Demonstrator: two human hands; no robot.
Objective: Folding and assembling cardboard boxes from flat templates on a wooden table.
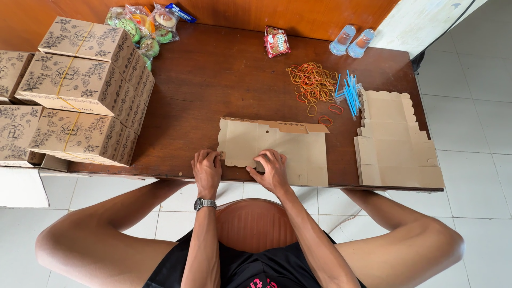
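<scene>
both hands, left hand and right hand, press flat on the unfolded cardboard box at the frame's lower centre, gripping nothing; uneven pressure could skew the crease.

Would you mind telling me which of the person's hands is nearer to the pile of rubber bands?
The right hand. It rests on the flat cardboard sheet, below the rubber bands. The left hand presses the sheet's left edge, farther away.

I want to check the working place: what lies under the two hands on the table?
Under the left hand and right hand lies an unfolded brown cardboard box blank, flat on the wooden table. The parts beneath the palms are covered.
</scene>
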